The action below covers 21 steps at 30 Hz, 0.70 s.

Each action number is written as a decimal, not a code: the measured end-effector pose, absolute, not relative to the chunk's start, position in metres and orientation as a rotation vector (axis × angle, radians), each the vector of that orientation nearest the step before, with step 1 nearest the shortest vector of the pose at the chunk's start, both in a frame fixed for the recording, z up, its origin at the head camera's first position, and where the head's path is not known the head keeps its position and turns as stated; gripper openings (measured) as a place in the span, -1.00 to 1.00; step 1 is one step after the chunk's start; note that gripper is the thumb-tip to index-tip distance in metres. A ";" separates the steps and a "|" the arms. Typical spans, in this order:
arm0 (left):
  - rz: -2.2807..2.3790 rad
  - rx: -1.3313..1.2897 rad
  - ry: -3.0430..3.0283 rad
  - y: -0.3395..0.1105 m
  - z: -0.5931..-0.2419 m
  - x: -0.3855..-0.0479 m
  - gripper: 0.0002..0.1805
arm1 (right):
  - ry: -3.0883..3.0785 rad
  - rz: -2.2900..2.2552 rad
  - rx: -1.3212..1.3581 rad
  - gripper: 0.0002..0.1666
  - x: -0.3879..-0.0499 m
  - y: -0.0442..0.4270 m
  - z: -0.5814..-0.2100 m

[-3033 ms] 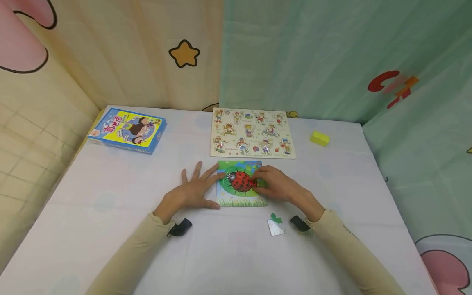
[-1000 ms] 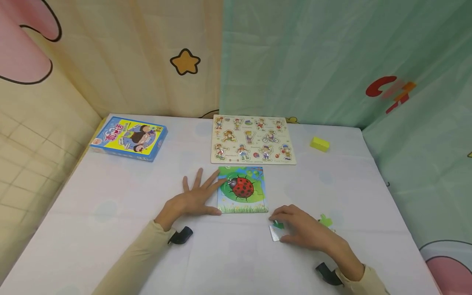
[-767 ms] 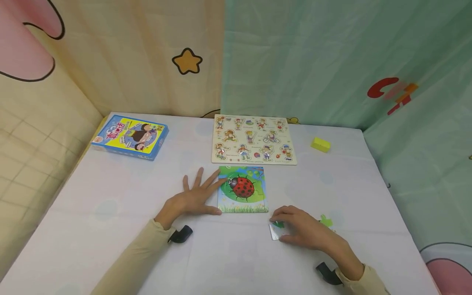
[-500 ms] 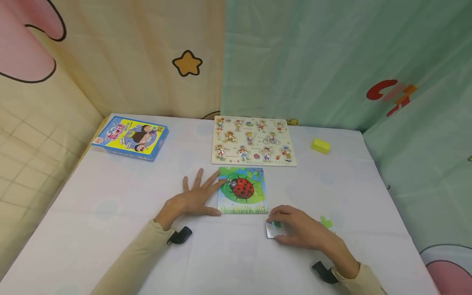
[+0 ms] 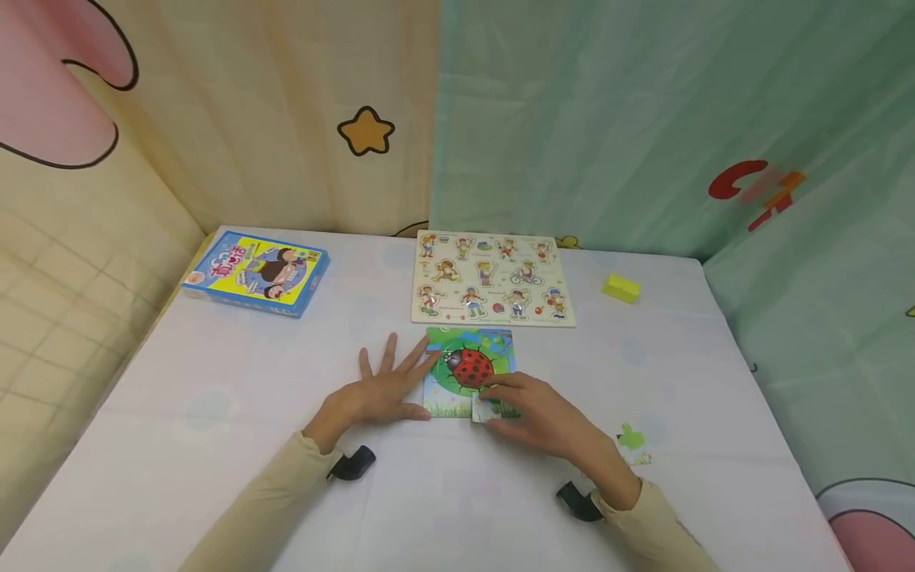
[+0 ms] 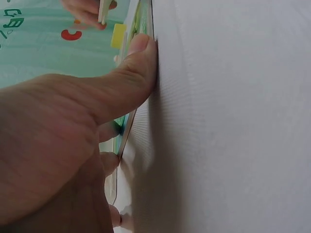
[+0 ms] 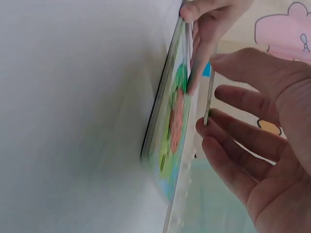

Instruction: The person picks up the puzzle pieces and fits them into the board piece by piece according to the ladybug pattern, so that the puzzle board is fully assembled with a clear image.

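A square ladybug jigsaw puzzle (image 5: 461, 361) lies flat in front of the person. The left hand (image 5: 386, 393) is spread at its left side, fingertips on the left edge and the thumb at the near left corner. Over the puzzle's near edge, the right hand (image 5: 539, 417) pinches a puzzle piece (image 5: 483, 408) between thumb and fingers. In the right wrist view this piece (image 7: 210, 94) is seen edge-on, raised above the puzzle. Another puzzle piece (image 5: 634, 443), green and pale, lies on the table beyond the right wrist.
Behind the puzzle lies a board with cartoon sports figures (image 5: 493, 278). A blue and yellow box (image 5: 257, 272) sits at the back left, a yellow block (image 5: 620, 288) at the back right. Curtains rise behind the white-covered table (image 5: 400, 508).
The right hand went from the puzzle to a piece at the near right, took hold of it, lifted it and brought it left over the puzzle. The left hand stayed at the puzzle's left edge.
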State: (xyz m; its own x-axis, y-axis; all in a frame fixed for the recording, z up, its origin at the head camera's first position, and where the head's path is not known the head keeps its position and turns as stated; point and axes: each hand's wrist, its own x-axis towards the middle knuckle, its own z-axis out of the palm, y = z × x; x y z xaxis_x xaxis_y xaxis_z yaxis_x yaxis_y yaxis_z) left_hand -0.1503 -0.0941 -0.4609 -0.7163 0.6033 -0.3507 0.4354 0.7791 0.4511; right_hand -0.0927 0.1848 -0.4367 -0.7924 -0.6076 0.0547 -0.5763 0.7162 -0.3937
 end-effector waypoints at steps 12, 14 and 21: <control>0.467 0.738 2.546 -0.090 -0.463 -0.148 0.00 | 2.834 -0.584 -0.913 -0.63 -0.119 0.139 -0.439; 0.452 0.729 2.563 -0.089 -0.463 -0.147 -0.01 | 2.832 -0.593 -0.908 -0.62 -0.121 0.136 -0.439; 0.441 0.715 2.571 -0.087 -0.462 -0.147 -0.02 | 2.836 -0.573 -0.888 -0.64 -0.122 0.130 -0.444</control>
State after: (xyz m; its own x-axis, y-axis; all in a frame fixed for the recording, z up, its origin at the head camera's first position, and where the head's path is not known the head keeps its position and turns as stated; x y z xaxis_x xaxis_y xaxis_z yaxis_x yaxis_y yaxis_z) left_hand -0.1471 -0.0870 -0.4622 -0.7727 0.5479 -0.3204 0.4099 0.8162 0.4073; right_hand -0.1222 0.1296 -0.4439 -0.8217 -0.5699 0.0029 -0.5264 0.7569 -0.3873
